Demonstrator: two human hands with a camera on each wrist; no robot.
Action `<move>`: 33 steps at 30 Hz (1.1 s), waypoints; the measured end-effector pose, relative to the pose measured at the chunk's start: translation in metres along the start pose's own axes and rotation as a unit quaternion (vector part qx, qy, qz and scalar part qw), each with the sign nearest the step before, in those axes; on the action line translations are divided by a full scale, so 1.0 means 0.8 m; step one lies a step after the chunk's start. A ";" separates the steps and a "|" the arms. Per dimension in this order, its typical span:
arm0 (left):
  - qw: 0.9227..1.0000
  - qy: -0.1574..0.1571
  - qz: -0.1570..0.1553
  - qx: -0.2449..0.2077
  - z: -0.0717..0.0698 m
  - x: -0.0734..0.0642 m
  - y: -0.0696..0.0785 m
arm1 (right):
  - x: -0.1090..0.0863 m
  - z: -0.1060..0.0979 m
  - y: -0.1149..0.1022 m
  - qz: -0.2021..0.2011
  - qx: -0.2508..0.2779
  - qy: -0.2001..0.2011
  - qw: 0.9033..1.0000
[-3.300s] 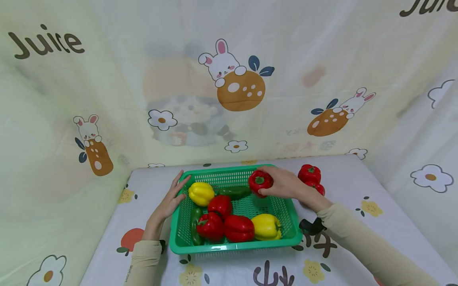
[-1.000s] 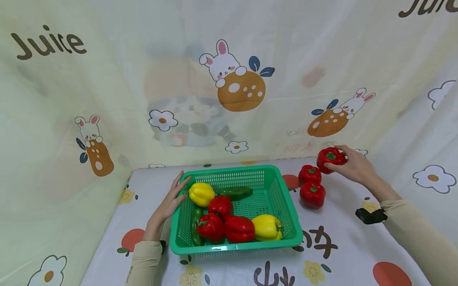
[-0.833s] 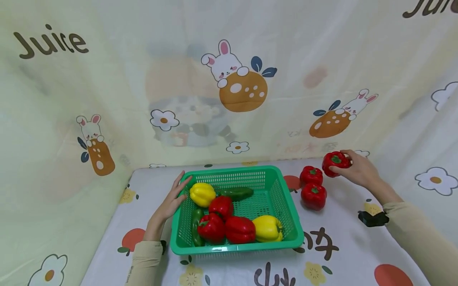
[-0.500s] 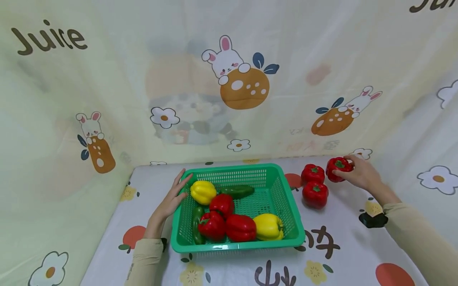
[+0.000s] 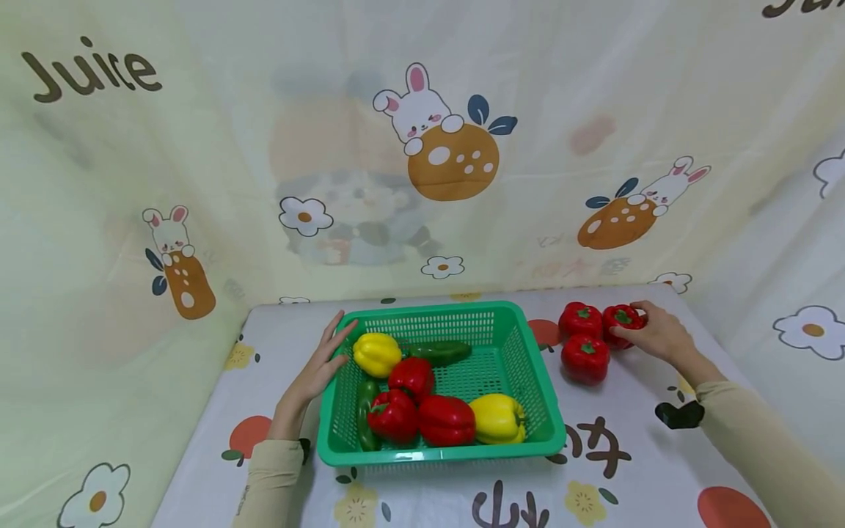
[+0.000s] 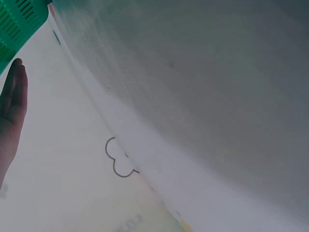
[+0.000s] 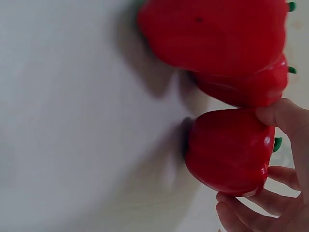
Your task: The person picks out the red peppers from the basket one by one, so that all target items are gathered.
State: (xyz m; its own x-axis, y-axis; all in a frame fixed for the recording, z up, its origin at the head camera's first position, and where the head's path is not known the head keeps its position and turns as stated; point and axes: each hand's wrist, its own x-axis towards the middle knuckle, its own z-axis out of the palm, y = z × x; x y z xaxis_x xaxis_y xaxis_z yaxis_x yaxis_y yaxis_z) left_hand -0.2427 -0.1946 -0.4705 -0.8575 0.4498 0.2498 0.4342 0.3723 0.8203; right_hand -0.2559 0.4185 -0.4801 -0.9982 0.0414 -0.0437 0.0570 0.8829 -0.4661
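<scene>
My right hand [image 5: 662, 336] grips a red bell pepper [image 5: 620, 323] between thumb and fingers, at the right of the basket. In the right wrist view that pepper [image 7: 229, 152] sits beside two more red bell peppers [image 7: 217, 34], close against them. Those two peppers [image 5: 584, 359] stand upright with their stems on top. My left hand [image 5: 315, 369] rests with straight fingers on the left rim of a green plastic basket [image 5: 441, 456]. Inside lie several red bell peppers [image 5: 447, 421], two yellow bell peppers [image 5: 376, 355] and two cucumbers [image 5: 441, 353].
A light patterned cloth covers the table [image 5: 396, 506], and a printed curtain [image 5: 356, 132] hangs behind and at both sides. The basket stands between my left hand and the group of red peppers.
My right hand has carried the red pepper out of the basket to the right. It has lowered it to the table beside the other two. The left hand has stayed at the rim.
</scene>
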 end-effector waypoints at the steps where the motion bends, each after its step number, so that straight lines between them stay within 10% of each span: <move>1: 1.000 -0.001 0.000 -0.001 0.000 0.000 0.000 | 0.000 0.001 0.000 0.002 0.000 -0.001 1.000; 33: 1.000 0.001 -0.007 -0.005 0.000 0.000 -0.001 | -0.008 -0.003 -0.005 0.008 0.008 -0.030 0.999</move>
State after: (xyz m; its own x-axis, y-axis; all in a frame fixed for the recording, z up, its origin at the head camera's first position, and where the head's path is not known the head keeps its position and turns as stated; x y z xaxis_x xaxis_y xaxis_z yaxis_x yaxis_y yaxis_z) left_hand -0.2432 -0.1949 -0.4714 -0.8639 0.4426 0.2402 0.4199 0.3699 0.8288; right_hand -0.2503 0.4156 -0.4755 -0.9942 0.0277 -0.1043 0.0746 0.8749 -0.4785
